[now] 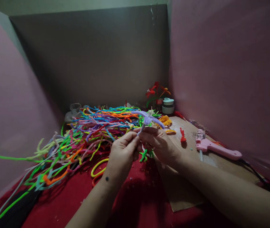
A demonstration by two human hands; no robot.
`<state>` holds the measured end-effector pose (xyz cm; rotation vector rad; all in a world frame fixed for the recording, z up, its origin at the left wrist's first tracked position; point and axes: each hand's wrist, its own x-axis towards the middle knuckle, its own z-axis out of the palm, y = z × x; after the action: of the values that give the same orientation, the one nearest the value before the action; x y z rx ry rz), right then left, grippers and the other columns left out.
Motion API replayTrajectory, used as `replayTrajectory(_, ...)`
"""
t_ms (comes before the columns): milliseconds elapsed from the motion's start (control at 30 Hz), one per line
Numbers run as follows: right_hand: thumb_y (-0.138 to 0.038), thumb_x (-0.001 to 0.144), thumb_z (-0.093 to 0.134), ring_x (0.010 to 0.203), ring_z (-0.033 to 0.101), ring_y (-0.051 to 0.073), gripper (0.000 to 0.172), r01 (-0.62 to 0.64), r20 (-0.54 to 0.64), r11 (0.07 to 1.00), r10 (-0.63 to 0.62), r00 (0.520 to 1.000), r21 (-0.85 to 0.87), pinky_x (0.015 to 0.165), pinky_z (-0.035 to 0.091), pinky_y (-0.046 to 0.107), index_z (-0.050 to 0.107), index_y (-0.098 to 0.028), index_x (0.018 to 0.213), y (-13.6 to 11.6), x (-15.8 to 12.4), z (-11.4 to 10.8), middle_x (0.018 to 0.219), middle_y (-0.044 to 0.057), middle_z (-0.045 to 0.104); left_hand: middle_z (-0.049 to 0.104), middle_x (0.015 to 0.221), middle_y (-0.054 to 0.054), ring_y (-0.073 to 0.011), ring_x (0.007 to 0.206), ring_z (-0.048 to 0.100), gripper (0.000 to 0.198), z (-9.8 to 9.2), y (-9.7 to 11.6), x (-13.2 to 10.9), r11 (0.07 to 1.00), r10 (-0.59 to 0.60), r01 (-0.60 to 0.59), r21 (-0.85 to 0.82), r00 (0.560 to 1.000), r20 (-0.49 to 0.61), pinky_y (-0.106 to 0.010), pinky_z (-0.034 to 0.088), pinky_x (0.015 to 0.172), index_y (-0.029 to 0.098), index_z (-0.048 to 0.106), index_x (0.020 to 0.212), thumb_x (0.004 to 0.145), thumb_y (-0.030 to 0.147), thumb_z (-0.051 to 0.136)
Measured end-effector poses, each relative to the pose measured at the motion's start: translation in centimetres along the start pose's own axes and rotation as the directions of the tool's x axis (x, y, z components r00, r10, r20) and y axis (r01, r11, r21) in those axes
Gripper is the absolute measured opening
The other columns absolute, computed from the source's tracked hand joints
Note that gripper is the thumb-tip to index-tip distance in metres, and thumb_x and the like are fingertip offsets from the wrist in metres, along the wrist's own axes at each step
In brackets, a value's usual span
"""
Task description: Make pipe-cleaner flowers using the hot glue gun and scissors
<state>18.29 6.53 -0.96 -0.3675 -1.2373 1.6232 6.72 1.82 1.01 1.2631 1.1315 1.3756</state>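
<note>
Pinching lilac pipe-cleaner flower (147, 119) stem: left hand (123, 152), right hand (160, 143), fingers seemingly clenched on it.

Pipe-cleaner heap (87, 133) fills the left side; glue gun (217, 150) and tape rolls (168, 106) stand at right. Free passage lies over bare red cloth (61, 205) at the near edge.

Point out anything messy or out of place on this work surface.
The pipe cleaners lie in a loose tangle, with strands straggling left over the red cloth. Small scraps litter it. The pink glue gun lies flat on the cardboard.
</note>
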Motion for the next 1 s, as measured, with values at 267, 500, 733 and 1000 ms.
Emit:
replayTrajectory(267, -0.031, 0.072, 0.069, 0.057, 0.053, 0.011, 0.018, 0.002, 0.066, 1.0, -0.004, 0.998, 0.019, 0.058, 0.042, 0.026, 0.072, -0.019, 0.085, 0.2, 0.2, -0.6, 0.062, -0.001, 0.062, 0.049, 0.051, 0.005, 0.0001, 0.034, 0.03, 0.019, -0.4, 0.1, 0.2, 0.969, -0.056, 0.081, -0.232, 0.992, 0.113, -0.013, 0.023, 0.036, 0.013, 0.058, 0.072, 0.075, 0.029, 0.066)
replayTrajectory(500, -0.029, 0.066, 0.073, 0.056, 0.048, 0.011, 0.012, -0.006, 0.017, 0.999, 0.005, 1.0, 0.05, 0.055, 0.04, 0.025, 0.072, -0.022, 0.076, 0.2, 0.4, -1.0, 0.061, -0.002, 0.059, 0.045, 0.051, 0.006, 0.0016, 0.031, 0.018, 0.005, -0.9, 0.0, 0.4, 0.864, -0.15, 0.282, -0.418, 0.936, 0.32, -0.01, 0.021, 0.032, 0.013, 0.059, 0.082, 0.08, 0.018, 0.06)
replayTrajectory(733, -0.026, 0.072, 0.07, 0.06, 0.05, 0.009, 0.005, 0.009, 0.126, 0.998, -0.017, 0.992, 0.061, 0.062, 0.039, 0.024, 0.072, -0.022, 0.074, 0.2, 0.4, -1.4, 0.066, -0.002, 0.063, 0.039, 0.051, 0.007, 0.001, 0.034, 0.007, 0.013, -1.6, -0.1, 0.5, 0.792, -0.189, 0.392, -0.469, 0.887, 0.422, -0.01, 0.021, 0.029, 0.011, 0.058, 0.078, 0.086, 0.016, 0.05)
replayTrajectory(1000, -0.03, 0.075, 0.068, 0.055, 0.051, 0.01, 0.01, 0.011, 0.138, 0.996, -0.023, 0.99, 0.091, 0.06, 0.041, 0.026, 0.071, -0.021, 0.078, 0.3, 0.3, -1.3, 0.061, -0.002, 0.06, 0.043, 0.052, 0.007, -0.0004, 0.032, 0.022, 0.016, -0.8, 0.0, 0.2, 0.933, -0.143, 0.238, -0.271, 0.934, 0.327, -0.013, 0.025, 0.032, 0.015, 0.056, 0.079, 0.084, 0.029, 0.054)
